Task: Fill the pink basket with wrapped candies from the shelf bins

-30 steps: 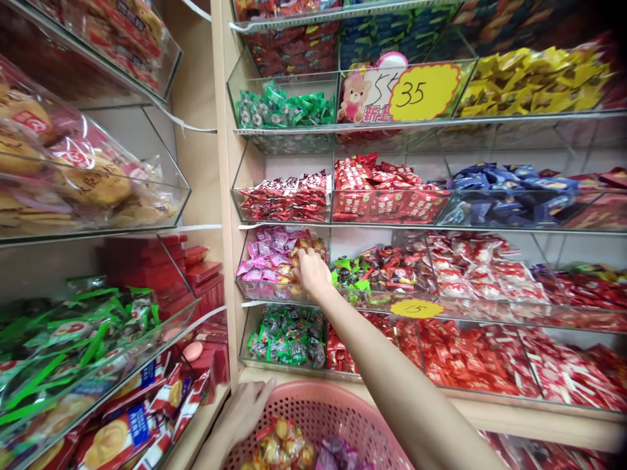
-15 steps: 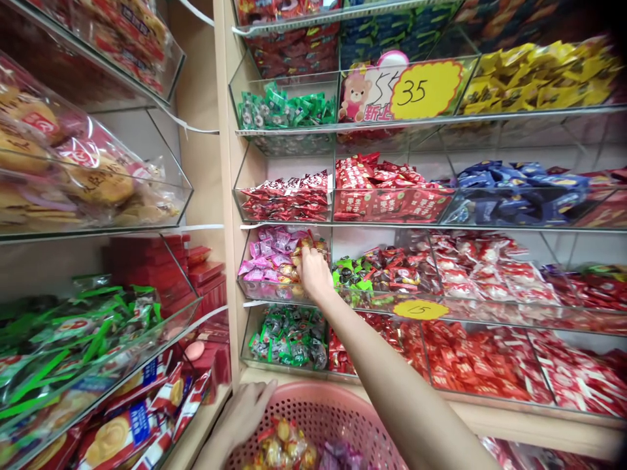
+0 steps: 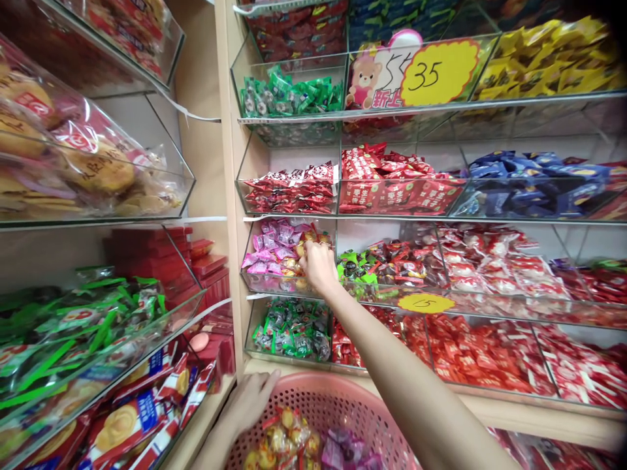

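Note:
My right hand (image 3: 319, 266) reaches into a clear bin on the right-hand shelves, fingers curled down on gold-wrapped candies (image 3: 305, 243). The back of the hand hides most of its fingertips. Pink-wrapped candies (image 3: 267, 251) fill the left side of that same bin. Lower down, my left hand (image 3: 252, 398) is closed on the left rim of a pink perforated plastic basket (image 3: 362, 391); part of its grip is hidden. Inside the basket lie gold candies with red bits (image 3: 287, 437) and purple-wrapped candies (image 3: 347, 450).
Green-and-black candies (image 3: 360, 266) sit in the neighbouring bin, green-wrapped ones (image 3: 291, 329) below. A red-packet bin (image 3: 294, 189) is just above my right hand. A wooden post (image 3: 229, 163) separates these shelves from the left shelves, which hold bagged pastries (image 3: 98, 163) and biscuit packs (image 3: 127, 424).
The view has shifted slightly, and more of the basket's contents shows. My right hand stays in the same bin among the gold candies; my left hand stays at the basket rim.

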A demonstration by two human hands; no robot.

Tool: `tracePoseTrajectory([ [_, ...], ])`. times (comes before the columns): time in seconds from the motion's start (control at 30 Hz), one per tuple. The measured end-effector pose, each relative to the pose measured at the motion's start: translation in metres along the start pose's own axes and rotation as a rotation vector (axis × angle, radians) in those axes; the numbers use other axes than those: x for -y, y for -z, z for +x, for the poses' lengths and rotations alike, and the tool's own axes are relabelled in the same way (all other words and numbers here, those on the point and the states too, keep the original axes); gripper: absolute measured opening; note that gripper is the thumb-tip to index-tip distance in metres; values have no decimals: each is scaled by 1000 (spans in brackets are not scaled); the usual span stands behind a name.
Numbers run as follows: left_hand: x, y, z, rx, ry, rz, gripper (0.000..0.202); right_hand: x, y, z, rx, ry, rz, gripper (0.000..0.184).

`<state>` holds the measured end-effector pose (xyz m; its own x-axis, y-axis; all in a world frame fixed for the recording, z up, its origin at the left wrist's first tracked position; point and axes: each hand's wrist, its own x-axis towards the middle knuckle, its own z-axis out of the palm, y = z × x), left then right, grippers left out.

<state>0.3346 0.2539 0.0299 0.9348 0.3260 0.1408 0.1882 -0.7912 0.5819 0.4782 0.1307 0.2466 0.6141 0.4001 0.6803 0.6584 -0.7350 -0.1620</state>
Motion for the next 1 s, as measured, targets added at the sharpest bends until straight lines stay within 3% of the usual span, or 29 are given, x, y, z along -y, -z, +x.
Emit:
tracePoseTrajectory([
  [0.23,-6,5,-3,41,-1,134,57,-9,2,-6,-248,190,187,30],
  [0.33,-5,6,-4,41,-4,159,56,-13,15,-14,-346,144,214,35],
  [0.43,-4,5,-3,50,-13,154,55,-14,30,-40,-356,133,175,38],
  [0.57,-3,4,-1,55,-8,156,57,-16,26,-117,-141,300,296,31],
  [0.7,-4,1,-1,59,-10,169,57,-26,-10,-203,271,486,390,27],
  [0.77,-5,0,-2,47,-17,174,57,-32,-31,-233,383,595,335,28],
  [0.87,-4,-1,-2,32,-30,179,58,-37,-56,-259,436,708,244,25],
  [1.0,-2,-2,-2,20,-35,182,60,-37,-79,-272,427,772,147,19],
])
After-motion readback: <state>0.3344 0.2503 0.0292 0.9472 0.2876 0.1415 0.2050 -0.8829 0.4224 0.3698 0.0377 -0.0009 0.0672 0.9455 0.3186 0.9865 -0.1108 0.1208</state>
